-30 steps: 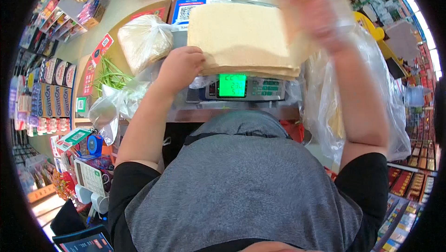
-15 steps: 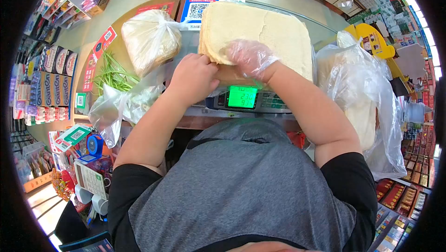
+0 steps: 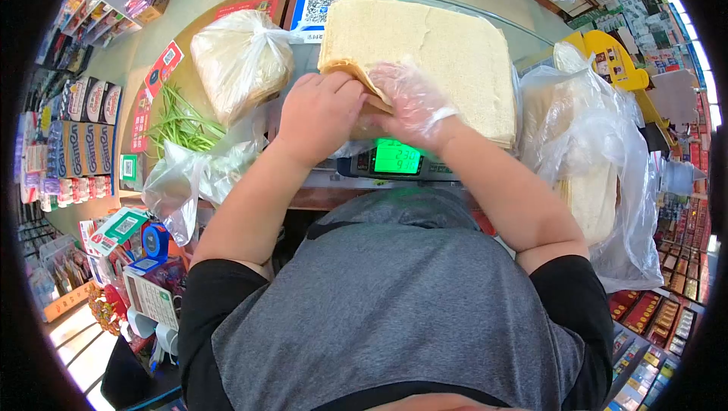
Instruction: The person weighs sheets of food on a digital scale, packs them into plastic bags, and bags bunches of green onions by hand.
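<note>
"Over the middle of the counter's [image 3: 326, 199] near edge, what is being handled?"

"A stack of thin pale sheets [image 3: 428, 39], resting on a weighing scale [image 3: 447, 170]. Both hands meet at its near left corner. Left hand [image 3: 322, 115], bare: fingers curled over the raised edge, thumb tip not visible. Right hand [image 3: 413, 104], in a clear plastic glove: fingers drawn together, apparently pinching the turned-up corner [image 3: 350, 68]. Number of layers gripped: cannot tell."

"Progress?"

"Partial, in my judgement. Done: corner raised. Remaining: everything beyond it lies flat, and I see no sheet free of the stack. Green display [image 3: 397, 159] lit; upper part covered by the gloved hand."

"Surroundings?"

"Left side of the counter: a tied bag [image 3: 246, 62] with pale contents, near the stack; green stalks [image 3: 182, 119] toward the left edge; a crumpled bag [image 3: 178, 176] at the near left corner. Far edge: a QR placard [image 3: 318, 9]. Right side: a loose plastic bag [image 3: 569, 111] around more pale sheets [image 3: 593, 210]."

"Obstructions?"

"Hands aside, nothing sits on the stack. Room looks tight, I judge: tied bag on the left, loose plastic close to the right elbow."
</note>
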Demonstrator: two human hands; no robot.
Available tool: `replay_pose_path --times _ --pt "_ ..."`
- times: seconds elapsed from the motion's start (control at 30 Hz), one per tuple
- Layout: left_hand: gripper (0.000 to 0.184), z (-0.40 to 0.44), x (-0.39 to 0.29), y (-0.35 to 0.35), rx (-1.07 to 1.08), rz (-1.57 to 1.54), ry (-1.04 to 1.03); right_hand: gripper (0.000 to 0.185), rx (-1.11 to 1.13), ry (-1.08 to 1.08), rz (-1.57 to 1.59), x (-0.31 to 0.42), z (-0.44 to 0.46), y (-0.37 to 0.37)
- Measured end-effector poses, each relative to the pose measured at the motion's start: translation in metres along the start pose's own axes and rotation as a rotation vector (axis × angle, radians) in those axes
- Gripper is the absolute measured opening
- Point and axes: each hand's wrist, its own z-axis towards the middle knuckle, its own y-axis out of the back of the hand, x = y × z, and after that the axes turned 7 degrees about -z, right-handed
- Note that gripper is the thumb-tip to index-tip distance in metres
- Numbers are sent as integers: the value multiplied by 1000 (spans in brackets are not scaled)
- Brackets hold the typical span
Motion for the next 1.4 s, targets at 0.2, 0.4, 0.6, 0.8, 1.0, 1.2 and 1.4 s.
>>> replay_pose_path --times 0.2,0.4,0.6,0.8,1.0,1.2,1.4 --pt "27 -2 -27 -13 -54 50 41 44 -1 -955 521 -31 14 50" --pt "34 -7 -28 -23 163 58 109 38 -1001 -1021 952 -158 -61 191" --pt "29 -3 -29 -29 172 100 94 30 -1350 -808 567 -156 -199 381" --pt "34 11 -63 -8 167 -10 74 24 -1255 -752 -283 -48 -317 472" --pt "32 38 -136 -4 128 -255 -113 21 -837 -426 -1030 60 -292 404" --pt "28 47 -213 -22 292 -424 -352 26 327 -960 -688 -113 -263 214" --pt "28 54 -256 -29 434 -459 -529 44 181 -1124 -332 -157 -258 234"
